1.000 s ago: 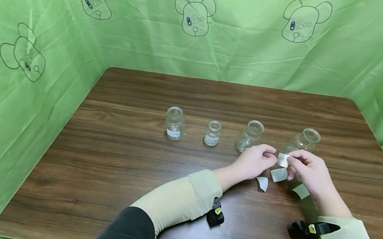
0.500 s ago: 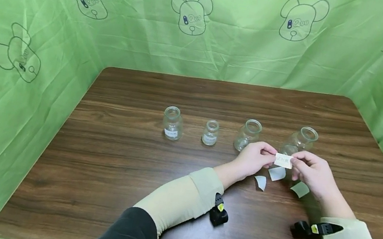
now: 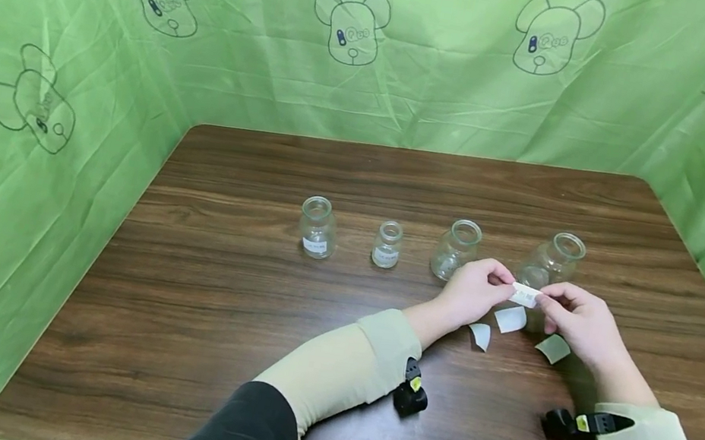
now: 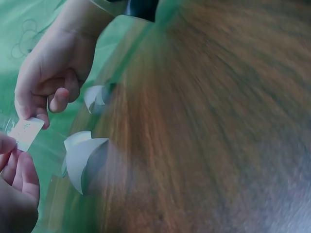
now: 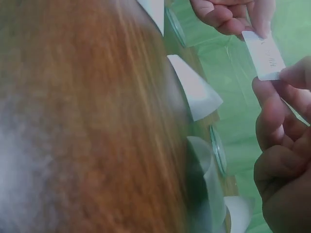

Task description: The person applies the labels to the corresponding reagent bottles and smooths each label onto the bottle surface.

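Note:
My left hand [image 3: 473, 291] and right hand [image 3: 584, 330] pinch a small white label [image 3: 524, 295] by its two ends, between thumb and fingertips. Faint print shows on the label [image 5: 265, 56] in the right wrist view. Just behind the right hand stands a glass jar [image 3: 561, 255] with a wide mouth, partly covered by the fingers. Another glass jar [image 3: 457, 246] stands behind the left hand and bears no visible label. Below the hands lie three curled pieces of white paper: one in the middle [image 3: 510, 319], one at left [image 3: 479, 336], one at right [image 3: 553, 349].
Left of the hands stand a small glass jar [image 3: 388, 245] and a larger glass jar [image 3: 319, 224], each with a white label low on its front. The brown wooden table [image 3: 207, 305] is enclosed by green cloth [image 3: 412, 106].
The label was in the right hand alone; the left hand has since taken its other end. Both hands have shifted slightly right, and the label has tilted.

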Tool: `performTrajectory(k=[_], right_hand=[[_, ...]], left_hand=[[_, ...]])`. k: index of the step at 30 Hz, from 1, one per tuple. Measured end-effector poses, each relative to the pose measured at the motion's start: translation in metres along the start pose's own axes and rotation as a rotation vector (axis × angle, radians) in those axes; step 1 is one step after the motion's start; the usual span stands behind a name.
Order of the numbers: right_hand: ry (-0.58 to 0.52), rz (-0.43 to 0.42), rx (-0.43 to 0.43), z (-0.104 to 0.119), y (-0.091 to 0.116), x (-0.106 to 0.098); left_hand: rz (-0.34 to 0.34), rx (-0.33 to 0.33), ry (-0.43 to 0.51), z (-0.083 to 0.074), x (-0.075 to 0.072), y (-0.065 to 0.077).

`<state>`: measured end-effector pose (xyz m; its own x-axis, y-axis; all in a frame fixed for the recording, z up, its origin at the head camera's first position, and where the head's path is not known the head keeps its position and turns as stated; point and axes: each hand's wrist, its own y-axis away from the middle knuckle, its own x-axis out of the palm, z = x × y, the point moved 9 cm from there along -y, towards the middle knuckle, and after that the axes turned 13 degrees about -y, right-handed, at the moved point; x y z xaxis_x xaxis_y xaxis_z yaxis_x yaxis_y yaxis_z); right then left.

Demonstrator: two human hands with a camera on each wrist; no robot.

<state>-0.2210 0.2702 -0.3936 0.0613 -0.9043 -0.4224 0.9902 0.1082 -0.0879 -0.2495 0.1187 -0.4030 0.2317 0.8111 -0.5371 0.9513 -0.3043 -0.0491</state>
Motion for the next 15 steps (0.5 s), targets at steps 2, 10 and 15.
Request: performTrajectory(k=[2,10,15], right_hand=[[0.040,-0.002,-0.003,-0.001,0.001,-0.001],[0.138,-0.056,-0.032,-0.002,0.002,-0.011],[0.172,-0.111,-0.047,-0.001,0.003,-0.021]], left_hand=[[-0.007,0.038,-0.091,-0.004,-0.001,0.000],[-0.026,0.193,-0.407,-0.024,0.004,0.000],[-0.027,0.197,-0.500,-0.034,0.011,-0.004]])
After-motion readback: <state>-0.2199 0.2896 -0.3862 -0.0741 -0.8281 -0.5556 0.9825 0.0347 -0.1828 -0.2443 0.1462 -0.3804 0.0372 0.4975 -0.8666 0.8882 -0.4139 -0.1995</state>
